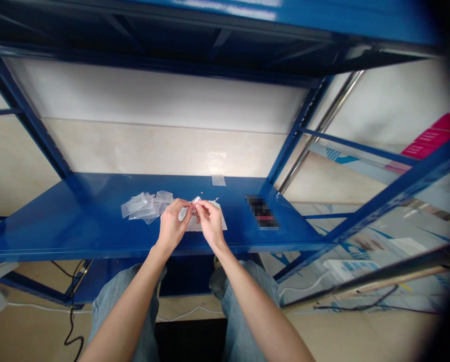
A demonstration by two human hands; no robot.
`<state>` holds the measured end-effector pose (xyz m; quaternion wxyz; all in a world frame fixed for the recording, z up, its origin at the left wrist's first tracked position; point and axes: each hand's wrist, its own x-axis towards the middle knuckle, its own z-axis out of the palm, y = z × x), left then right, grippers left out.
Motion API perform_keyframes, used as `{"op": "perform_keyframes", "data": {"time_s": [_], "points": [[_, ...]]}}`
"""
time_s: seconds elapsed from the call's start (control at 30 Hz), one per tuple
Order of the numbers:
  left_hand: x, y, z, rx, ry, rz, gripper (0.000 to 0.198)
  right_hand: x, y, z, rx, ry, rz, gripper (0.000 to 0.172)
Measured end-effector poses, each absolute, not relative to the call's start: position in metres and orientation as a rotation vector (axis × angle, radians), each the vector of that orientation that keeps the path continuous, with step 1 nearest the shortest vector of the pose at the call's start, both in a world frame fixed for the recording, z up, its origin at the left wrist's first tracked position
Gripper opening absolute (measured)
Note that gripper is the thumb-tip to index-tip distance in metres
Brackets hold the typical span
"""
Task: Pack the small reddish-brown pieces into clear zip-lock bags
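A small clear bag was pinched, seemingly for fine control, between the near-closed fingertips of the left hand and right hand, above a white sheet near the front edge of the blue steel shelf, with clear bags piled just left

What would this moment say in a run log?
left hand, right hand: pinching small clear piece | nearby: clear plastic bags | surface: blue shelf

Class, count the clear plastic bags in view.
At least 5: three overlapping bags beside the left hand, one bag alone at the shelf's back, one pinched by the right hand; more may be hidden.
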<state>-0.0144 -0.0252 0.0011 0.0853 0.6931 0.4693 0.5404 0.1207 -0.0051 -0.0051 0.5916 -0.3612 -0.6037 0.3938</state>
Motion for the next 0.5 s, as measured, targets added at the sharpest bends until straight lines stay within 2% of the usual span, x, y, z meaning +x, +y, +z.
{"op": "perform_keyframes", "data": {"time_s": [0.23, 0.5], "points": [[-0.018, -0.028, 0.001, 2.218, 1.444, 1.62, 0.013, 0.122, -0.01, -0.001, -0.822, -1.452, 0.823, 0.026], [-0.012, -0.037, 0.004, 2.284, 1.393, 1.603, 0.021, 0.128, -0.022, 0.003, -0.879, -1.573, 0.578, 0.02]]}}
